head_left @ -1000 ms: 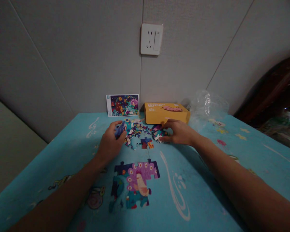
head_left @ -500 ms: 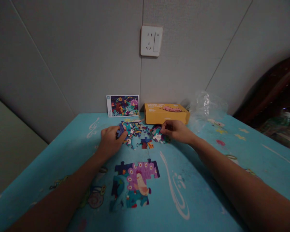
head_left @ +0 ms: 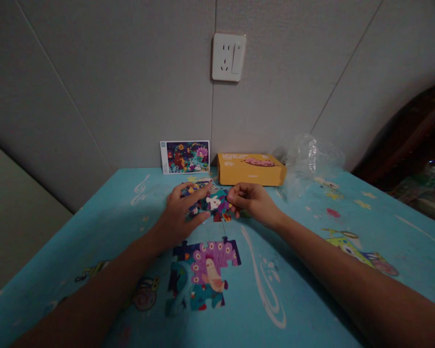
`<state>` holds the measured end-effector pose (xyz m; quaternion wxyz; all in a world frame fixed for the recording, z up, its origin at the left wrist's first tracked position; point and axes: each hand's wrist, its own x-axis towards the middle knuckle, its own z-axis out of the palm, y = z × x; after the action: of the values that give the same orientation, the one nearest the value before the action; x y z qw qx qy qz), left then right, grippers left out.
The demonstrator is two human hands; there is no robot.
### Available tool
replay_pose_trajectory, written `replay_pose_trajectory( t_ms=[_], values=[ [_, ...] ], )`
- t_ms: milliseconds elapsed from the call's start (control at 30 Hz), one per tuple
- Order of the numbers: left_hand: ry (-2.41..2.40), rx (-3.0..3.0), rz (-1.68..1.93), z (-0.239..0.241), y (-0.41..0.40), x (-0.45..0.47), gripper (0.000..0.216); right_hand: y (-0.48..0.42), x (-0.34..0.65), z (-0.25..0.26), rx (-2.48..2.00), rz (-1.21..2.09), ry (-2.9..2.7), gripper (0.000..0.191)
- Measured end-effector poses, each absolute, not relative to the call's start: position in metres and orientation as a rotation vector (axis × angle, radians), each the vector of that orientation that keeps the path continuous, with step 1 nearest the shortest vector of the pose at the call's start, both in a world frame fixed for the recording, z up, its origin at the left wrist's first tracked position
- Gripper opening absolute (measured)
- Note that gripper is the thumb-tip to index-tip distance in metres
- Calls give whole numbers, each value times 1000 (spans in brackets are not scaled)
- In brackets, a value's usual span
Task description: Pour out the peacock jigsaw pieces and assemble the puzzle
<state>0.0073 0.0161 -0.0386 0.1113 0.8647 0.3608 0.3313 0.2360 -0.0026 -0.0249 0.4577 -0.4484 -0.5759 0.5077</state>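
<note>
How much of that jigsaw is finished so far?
Done: one joined patch showing a pink bird with a purple fan tail lies on the table. In hand: the left hand rests spread on the loose pieces, and the right hand curls at their edge. Left: most of it; that heap is unjoined, and the patch matches only part of the picture card.
</note>
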Motion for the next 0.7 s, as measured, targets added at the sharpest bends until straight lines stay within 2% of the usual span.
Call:
replay_pose_trajectory(
  t_ms=[167,333,500,600,700],
  values=[
    [982,2388,1054,-40,15,9,39,-5,232,-28,-1048,1376,-1445,42],
    [886,2385,1066,-38,16,9,22,-7,230,-29,-1079,1331,-1498,37],
    [922,2359,1054,-37,14,11,26,-9,229,-24,-1145,1220,-1570,31],
    [975,2321,1096,-36,14,8,25,-4,244,-16,-1283,965,-1587,32],
    [1106,2263,1212,-34,16,6,27,5,269,-9,-1599,384,-1561,37]
  ],
)
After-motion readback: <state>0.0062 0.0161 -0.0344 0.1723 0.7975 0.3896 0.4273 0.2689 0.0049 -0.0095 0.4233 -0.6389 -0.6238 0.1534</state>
